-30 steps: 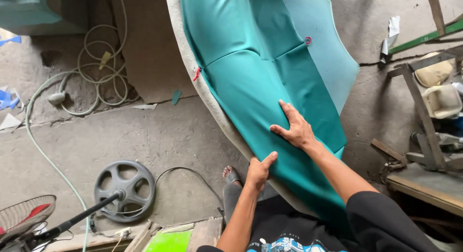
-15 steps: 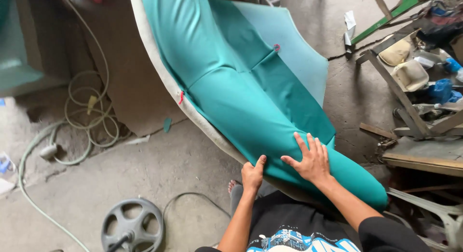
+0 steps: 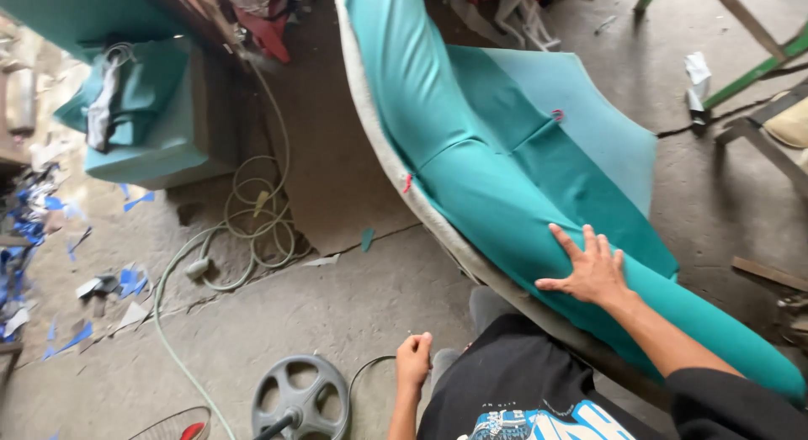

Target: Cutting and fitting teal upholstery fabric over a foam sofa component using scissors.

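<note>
Head view, entry one: right hand. It lies flat, fingers spread apart, palm down on the teal fabric stretched over a long curved upholstered panel. It closes on nothing and only presses the cloth. Half a second ago I saw it lower on the same padded roll. A second ago it sat near the bottom edge. I judge it has slid up along the bulge, smoothing the cover.

Entry two: left hand. It is curled into a loose fist, and I see nothing in it. Earlier it gripped the panel's lower edge just beside the right hand. It has since let go and hangs well apart, down and to the left of the pressing palm, near the black shirt with a blue print. The fabric is thus held by one palm only.

Entry three: the panel's pale grey foam rim runs up and left of the pressing hand. Small red marks sit on the cover above it.

Entry four, surroundings: a coiled pale green hose lies far left on the concrete floor, and a grey spoked fan base lies below the left fist.

Hidden or unclear: the panel's top and lower right end are cut off, and its underside and the fist's inner side cannot be made out.
</note>
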